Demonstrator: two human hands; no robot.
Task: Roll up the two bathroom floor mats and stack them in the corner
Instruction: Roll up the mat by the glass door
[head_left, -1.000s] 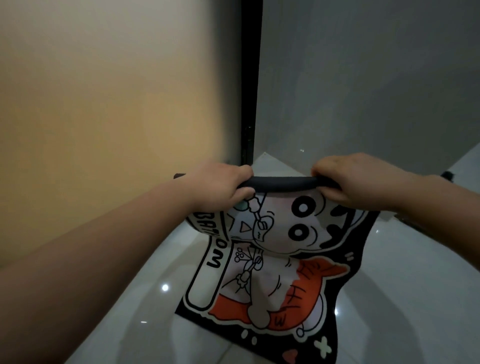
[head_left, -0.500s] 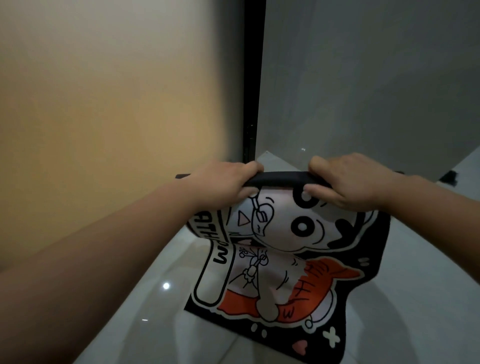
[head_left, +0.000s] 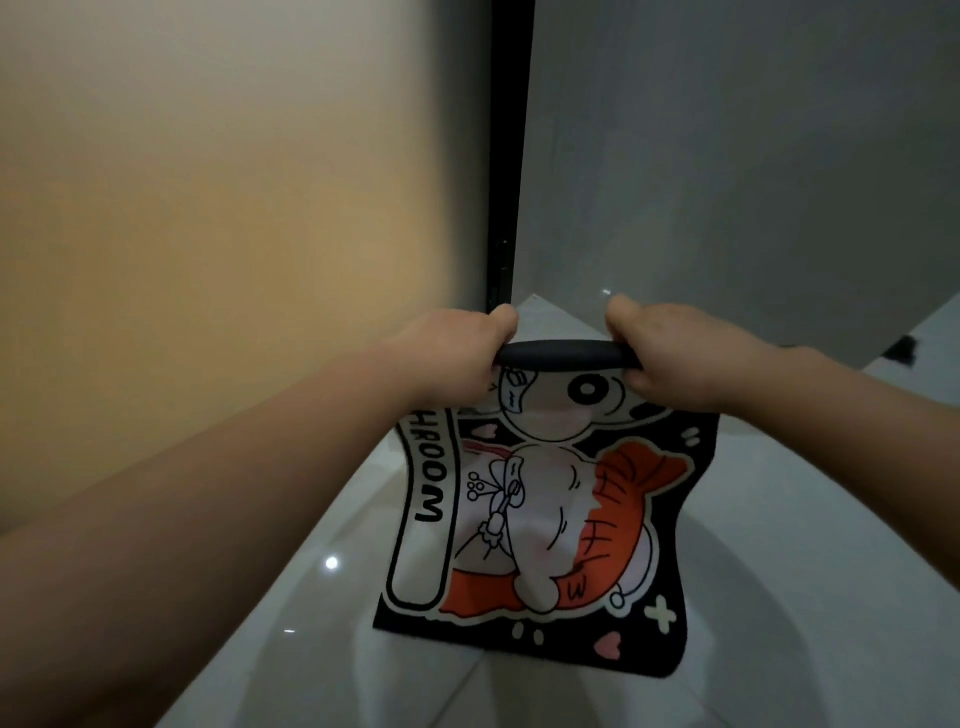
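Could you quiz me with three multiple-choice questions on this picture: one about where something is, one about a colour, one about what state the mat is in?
1. Where are the hands on the mat?
A. At its rolled top edge
B. At its bottom corners
C. Not on it at all

2. What colour is the fish printed on the mat?
A. Blue
B. Orange-red
C. Green

3. What state is the mat in?
A. Lying flat, untouched
B. Fully rolled
C. Partly rolled, the rest hanging down to the floor

Answers:
1. A: the left hand and right hand each grip an end of the dark roll at the top.
2. B: the fish body and tail are orange-red.
3. C: only a thin roll is formed; most of the print is still unrolled below it.
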